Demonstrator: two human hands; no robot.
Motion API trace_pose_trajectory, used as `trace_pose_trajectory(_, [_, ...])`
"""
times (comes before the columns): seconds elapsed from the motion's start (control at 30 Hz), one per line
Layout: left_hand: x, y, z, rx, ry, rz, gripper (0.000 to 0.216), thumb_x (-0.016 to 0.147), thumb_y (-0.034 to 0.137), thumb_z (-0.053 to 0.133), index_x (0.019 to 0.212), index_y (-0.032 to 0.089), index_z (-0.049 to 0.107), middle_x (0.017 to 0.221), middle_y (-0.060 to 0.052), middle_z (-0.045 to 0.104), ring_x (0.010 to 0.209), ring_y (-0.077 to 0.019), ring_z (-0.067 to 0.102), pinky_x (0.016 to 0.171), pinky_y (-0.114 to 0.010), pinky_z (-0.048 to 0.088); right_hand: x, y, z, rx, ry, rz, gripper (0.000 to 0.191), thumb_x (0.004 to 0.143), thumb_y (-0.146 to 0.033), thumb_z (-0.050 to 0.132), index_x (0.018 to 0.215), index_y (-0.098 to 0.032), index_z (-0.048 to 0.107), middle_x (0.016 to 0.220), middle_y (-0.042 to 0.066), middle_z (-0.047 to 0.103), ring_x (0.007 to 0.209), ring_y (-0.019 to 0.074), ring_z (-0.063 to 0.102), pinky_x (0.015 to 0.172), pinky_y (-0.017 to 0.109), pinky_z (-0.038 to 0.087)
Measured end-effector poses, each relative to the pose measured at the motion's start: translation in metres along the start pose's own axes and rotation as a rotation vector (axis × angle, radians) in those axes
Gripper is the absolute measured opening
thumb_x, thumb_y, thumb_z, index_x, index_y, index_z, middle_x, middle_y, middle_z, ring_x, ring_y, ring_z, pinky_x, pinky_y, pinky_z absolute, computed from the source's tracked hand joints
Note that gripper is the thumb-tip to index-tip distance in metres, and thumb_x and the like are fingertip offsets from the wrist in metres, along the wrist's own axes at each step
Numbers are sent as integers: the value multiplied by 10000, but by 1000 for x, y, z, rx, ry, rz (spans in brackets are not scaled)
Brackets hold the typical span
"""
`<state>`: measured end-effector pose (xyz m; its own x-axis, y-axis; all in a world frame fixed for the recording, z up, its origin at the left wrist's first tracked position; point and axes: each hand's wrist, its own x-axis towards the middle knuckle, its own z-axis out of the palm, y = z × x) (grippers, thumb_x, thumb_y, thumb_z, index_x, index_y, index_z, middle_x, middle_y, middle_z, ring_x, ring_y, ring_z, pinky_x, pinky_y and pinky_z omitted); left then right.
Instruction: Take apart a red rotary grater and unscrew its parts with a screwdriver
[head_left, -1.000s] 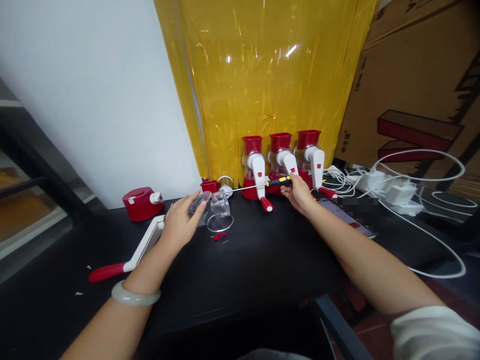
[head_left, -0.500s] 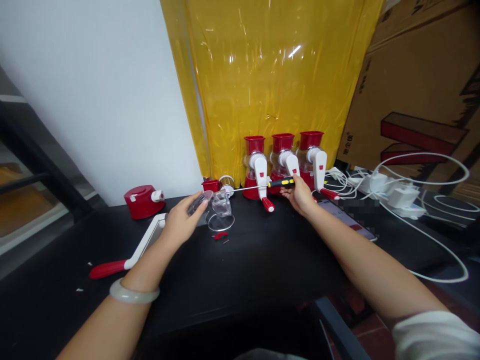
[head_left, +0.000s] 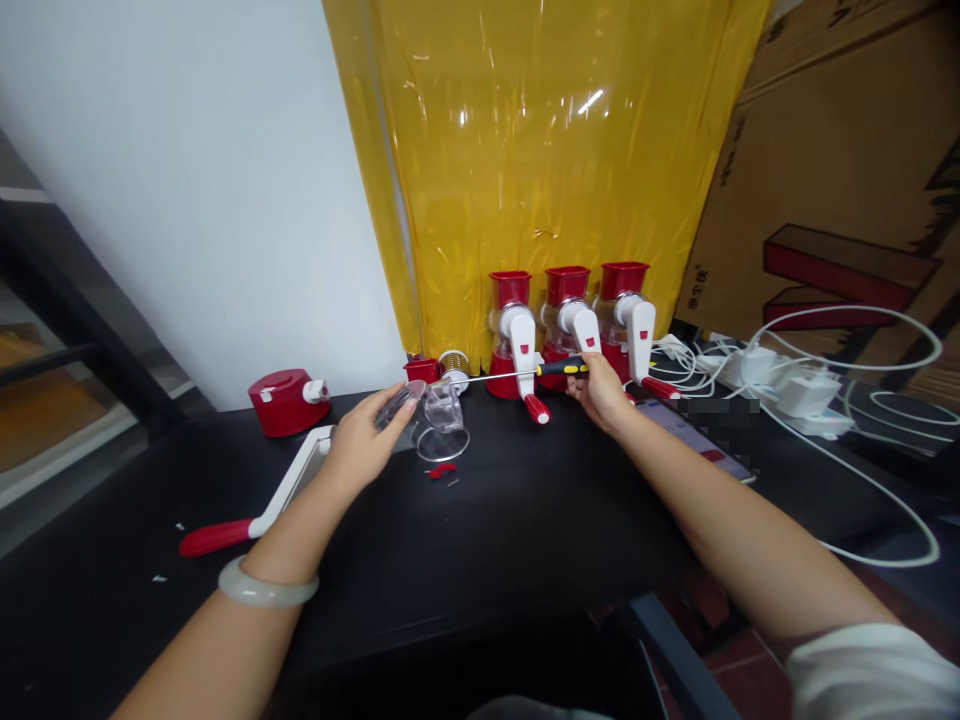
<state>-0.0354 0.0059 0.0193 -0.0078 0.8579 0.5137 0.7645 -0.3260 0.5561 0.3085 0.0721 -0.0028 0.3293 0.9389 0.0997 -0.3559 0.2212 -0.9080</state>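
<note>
My left hand grips a clear plastic grater housing that rests on the black table. In my right hand is a screwdriver with a black and yellow handle, held level. Its thin shaft points left and reaches the housing's upper edge; the exact contact of the tip is too small to make out. Just in front of the housing lie a small red plastic piece and a tiny metal pin. A white crank with a red handle lies beside my left forearm.
Three red and white rotary graters stand at the back. A red base is at the left; a metal grater drum and a small red part sit behind the housing. Rightward are a phone, white chargers with cables, and a carton.
Almost nothing differs. The fingers of my right hand have shifted slightly on the screwdriver handle; my left hand and the housing stay in place.
</note>
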Motion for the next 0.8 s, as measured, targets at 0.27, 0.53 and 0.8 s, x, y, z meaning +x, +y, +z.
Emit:
trace_pose_trajectory(0.27, [0,0,0,0,9,-7,586,883,595,552,1298,199,676,1327,-104,688,1245,-293,624,1083,-436,457,-2,-2,-2,-2,-40,10,129,832,-327,512,896,-220,547,584,-15,588,489,117,546,470,211,425])
trace_pose_trajectory(0.53, [0,0,0,-7,11,-4,588,883,589,550,1298,191,678,1320,-107,692,1237,-291,629,1085,-429,457,8,9,-8,-133,-51,-161,340,869,-591,552,862,-254,508,491,-74,458,402,105,434,423,225,403])
trace_pose_trajectory(0.8, [-1,4,-2,3,9,-20,574,885,578,553,1296,197,680,1318,-104,694,1230,-292,634,1081,-428,462,1,2,-4,-80,-33,-68,128,813,-360,570,838,-237,548,577,-47,532,485,106,496,456,214,446])
